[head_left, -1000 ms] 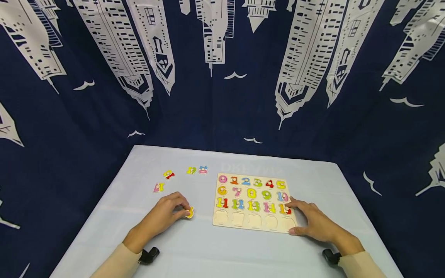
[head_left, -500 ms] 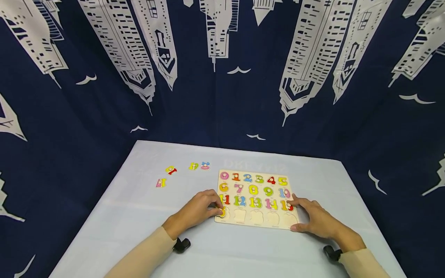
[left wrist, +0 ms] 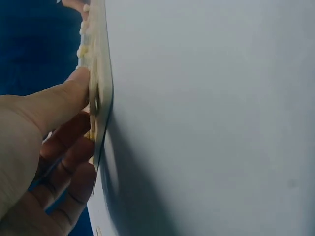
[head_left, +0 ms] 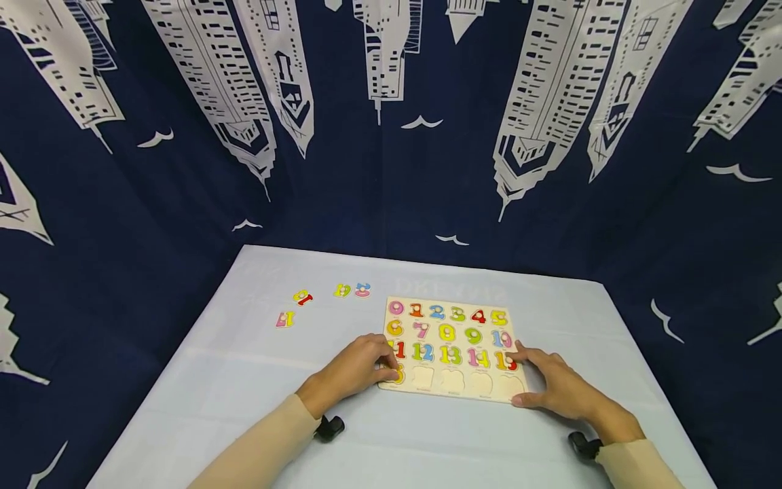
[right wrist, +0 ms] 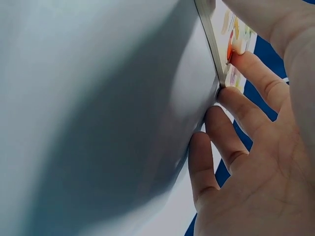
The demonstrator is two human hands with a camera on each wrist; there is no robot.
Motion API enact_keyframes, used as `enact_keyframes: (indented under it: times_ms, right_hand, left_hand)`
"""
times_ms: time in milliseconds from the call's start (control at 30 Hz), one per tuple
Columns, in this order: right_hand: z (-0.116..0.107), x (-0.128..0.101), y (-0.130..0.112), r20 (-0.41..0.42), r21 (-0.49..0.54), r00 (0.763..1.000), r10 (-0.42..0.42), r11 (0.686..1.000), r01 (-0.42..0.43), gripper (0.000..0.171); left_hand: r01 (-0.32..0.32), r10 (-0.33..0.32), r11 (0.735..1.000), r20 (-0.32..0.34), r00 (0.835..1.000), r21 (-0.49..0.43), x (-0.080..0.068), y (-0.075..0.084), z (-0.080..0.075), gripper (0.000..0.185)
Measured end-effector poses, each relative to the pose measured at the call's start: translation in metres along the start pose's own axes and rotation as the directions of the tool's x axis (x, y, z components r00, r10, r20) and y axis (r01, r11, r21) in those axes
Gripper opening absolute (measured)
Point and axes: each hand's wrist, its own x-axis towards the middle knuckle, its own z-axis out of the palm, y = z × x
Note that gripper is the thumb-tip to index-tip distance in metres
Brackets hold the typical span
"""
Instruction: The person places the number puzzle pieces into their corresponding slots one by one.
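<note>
A wooden number puzzle board (head_left: 512, 389) lies on the table, with its upper three rows filled by coloured number pieces. My left hand (head_left: 357, 370) pinches a yellow number piece (head_left: 399, 374) at the leftmost recess of the bottom row; the fingers cover part of it, so I cannot tell whether it sits flush. In the left wrist view, thumb (left wrist: 76, 86) and fingertips meet at the board's edge. My right hand (head_left: 568, 390) rests at the board's right side, index finger on the 15 piece (head_left: 506, 361) and thumb at the near right corner, fingers fairly straight.
Several loose number pieces lie left of the board: a pink-yellow one (head_left: 284, 319), a yellow-red one (head_left: 302, 297), a yellow-green one (head_left: 342, 290) and a blue-pink one (head_left: 363, 290). A dark blue patterned cloth (head_left: 379, 176) hangs behind the white table (head_left: 201, 401).
My left hand has carried the yellow number piece rightward from the table to the board's bottom-left recess. The right hand has stayed at the board's right edge. The head view has shifted slightly.
</note>
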Motion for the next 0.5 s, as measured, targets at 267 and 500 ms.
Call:
enact_keyframes:
  times_ms: [267,500]
  right_hand:
    - [0.008,0.000,0.011,-0.018,-0.004,1.000,-0.007,1.000,0.007,0.093]
    - [0.004,-0.002,0.000,-0.007,-0.016,1.000,0.005,1.000,-0.005,0.093]
  left_hand:
    - [-0.011,0.011,0.999,-0.010,1.000,0.050,0.000,0.004,0.003,0.019]
    - [-0.028,0.029,0.999,-0.013,1.000,0.040,-0.005,0.001,0.000,0.018]
